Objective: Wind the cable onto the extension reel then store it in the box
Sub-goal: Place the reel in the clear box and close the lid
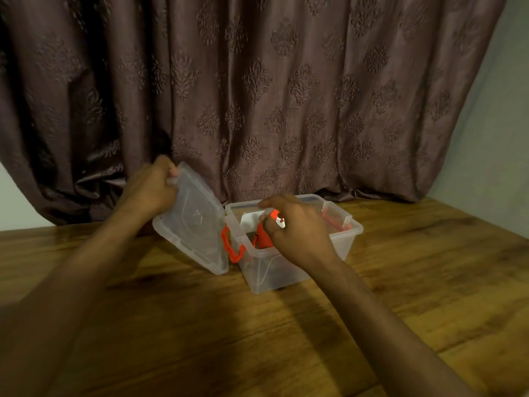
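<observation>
A clear plastic box [297, 262] sits mid-worktop [200, 325], and the red-and-white extension reel [264, 234] lies inside it. The right hand [294, 227] reaches in, fingers curled on the reel. At nine o'clock of the box, the left hand [151, 187] grips the tilted clear lid [194, 222]. A red latch [232, 247] hangs between lid and box. A patterned curtain [257, 90] hangs at twelve o'clock.

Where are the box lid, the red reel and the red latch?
box lid [194, 224], head view, middle of its clear panel
red reel [263, 239], head view, its red side
red latch [229, 247], head view, its loop
</observation>
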